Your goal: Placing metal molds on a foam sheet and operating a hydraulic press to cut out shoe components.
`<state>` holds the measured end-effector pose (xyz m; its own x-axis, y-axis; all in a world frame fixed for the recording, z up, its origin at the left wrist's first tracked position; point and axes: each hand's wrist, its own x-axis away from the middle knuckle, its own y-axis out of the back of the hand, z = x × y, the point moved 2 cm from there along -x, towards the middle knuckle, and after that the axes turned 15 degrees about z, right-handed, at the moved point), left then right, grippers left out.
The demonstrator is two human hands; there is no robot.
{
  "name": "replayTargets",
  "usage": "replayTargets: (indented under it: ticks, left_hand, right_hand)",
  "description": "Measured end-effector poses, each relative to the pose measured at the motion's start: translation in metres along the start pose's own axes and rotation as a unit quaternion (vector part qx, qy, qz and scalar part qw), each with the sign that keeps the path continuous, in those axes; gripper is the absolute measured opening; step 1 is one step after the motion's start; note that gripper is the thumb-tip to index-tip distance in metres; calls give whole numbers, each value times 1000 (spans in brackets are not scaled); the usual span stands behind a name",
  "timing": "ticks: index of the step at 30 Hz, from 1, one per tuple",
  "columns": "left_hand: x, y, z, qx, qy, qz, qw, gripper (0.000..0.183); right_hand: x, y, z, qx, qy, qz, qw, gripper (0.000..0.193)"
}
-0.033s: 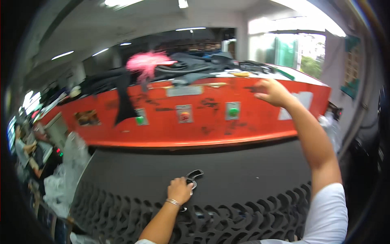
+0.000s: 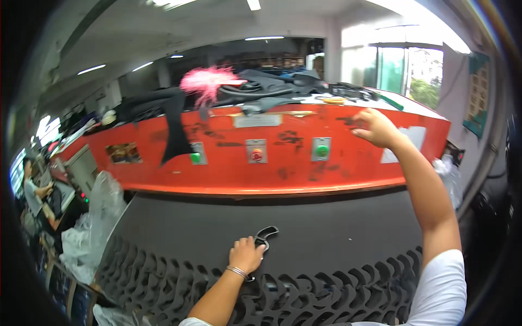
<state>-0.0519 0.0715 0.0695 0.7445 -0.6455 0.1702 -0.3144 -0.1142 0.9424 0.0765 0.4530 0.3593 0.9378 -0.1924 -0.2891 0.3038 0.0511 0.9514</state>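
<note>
My left hand (image 2: 246, 255), with bracelets at the wrist, grips a curved metal cutting die (image 2: 266, 233) that lies on a dark grey sheet (image 2: 190, 217). The die's S-shaped end sticks out past my fingers; the middle of it is hidden under them. Rows of curved cut-outs (image 2: 321, 290) run through the near part of the sheet. Raised at the right, my right hand (image 2: 376, 129) is before the red machine front (image 2: 228, 176), its fingers bent and apart with nothing between them.
The machine front carries a green button (image 2: 322, 151), a red button (image 2: 256, 156) and another green button (image 2: 195, 158). Dark material scraps (image 2: 272, 84) and a pink fluffy duster (image 2: 209, 81) lie on top. Clear plastic bags (image 2: 103, 201) stand at the left; a person (image 2: 35, 187) sits beyond.
The whole view has shifted slightly and is sharper now. My left hand stays on the cutting die, and my right hand remains raised before the red front.
</note>
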Motion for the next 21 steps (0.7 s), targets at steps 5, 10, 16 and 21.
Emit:
replayTargets:
  ticks: [5,10,16,21]
  left_hand:
    - [40,8,-26,-41,-2,64,997,103]
    - [47,-14,7,-54,8,-26,998,100]
    - [57,12,-38,-29,71,75,994,83]
    - [42,-23,-9,-33,45,-48,997,86]
  right_hand:
    - [9,-25,10,47,68,-27,996,40]
    - [-10,-49,86,96,81,101,987,40]
    - [26,-30,39,161,38,79,983,40]
    - [29,24,-73,230,-123,-27,965,49]
